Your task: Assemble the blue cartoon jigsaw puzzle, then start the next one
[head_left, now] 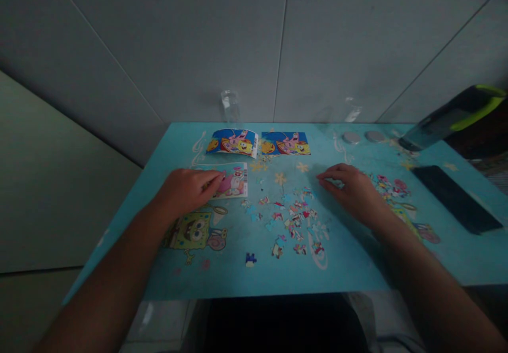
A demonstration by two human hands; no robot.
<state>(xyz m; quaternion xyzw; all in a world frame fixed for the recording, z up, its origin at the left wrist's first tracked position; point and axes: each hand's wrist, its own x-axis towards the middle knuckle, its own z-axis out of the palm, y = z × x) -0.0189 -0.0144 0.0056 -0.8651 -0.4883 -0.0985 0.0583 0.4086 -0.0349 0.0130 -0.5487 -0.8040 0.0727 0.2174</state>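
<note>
Light-blue cartoon-print table; left hand palm down, fingers loosely curled, fingertips on pink-white printed card. Right hand flat, open, holding nothing, just right of scattered small colourful puzzle pieces at table centre. Lone dark-blue piece near front edge
</note>
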